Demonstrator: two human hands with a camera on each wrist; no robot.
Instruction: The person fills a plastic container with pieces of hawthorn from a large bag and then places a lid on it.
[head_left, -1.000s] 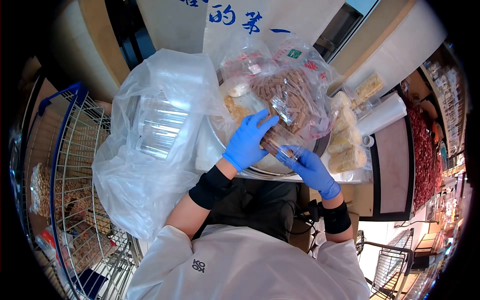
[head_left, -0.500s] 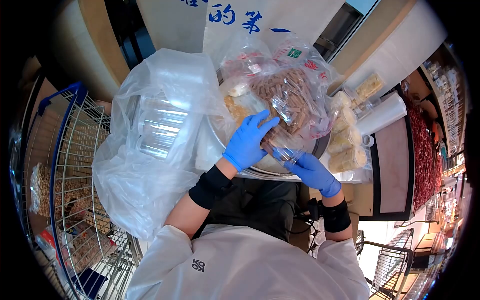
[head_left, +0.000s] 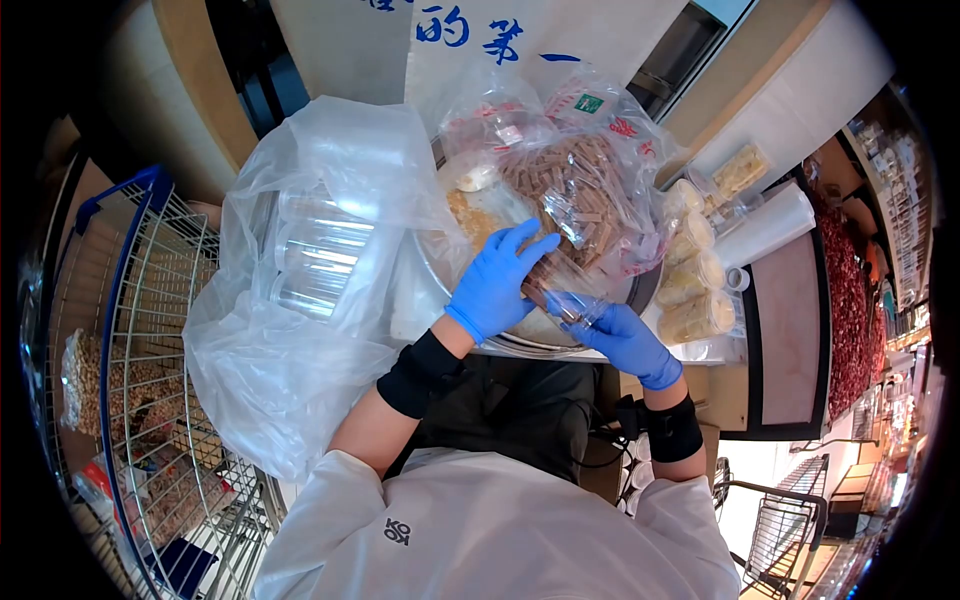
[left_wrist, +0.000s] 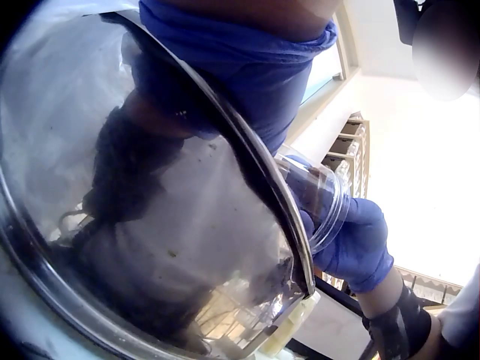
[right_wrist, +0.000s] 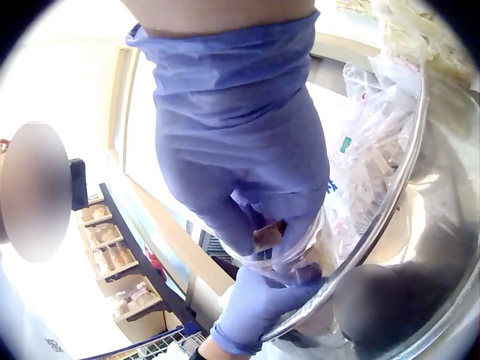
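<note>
My gloved left hand (head_left: 497, 285) grips a clear plastic jar (head_left: 572, 280), tilted over the near part of a round metal basin (head_left: 650, 290). Brown sticks show through its wall. At the jar's mouth is my gloved right hand (head_left: 628, 342), its fingers inside the rim, blue through the plastic in the left wrist view. Brown sticks (right_wrist: 268, 235) show between these fingers in the right wrist view; the fingertips are partly hidden. Just beyond the hands, a clear bag (head_left: 645, 205) full of brown sticks (head_left: 580, 190) lies in the basin.
On the left, a large translucent bag (head_left: 225, 330) holds stacked clear jars (head_left: 325, 250). Several filled jars (head_left: 695, 315) lie along the right, beside a plastic roll (head_left: 770, 230). A shopping cart (head_left: 130, 330) stands at far left. Yellowish bits (head_left: 470, 215) lie in the basin.
My right fingers have shifted slightly at the jar's mouth and now reach further inside it. The left hand keeps its grip, almost unmoved.
</note>
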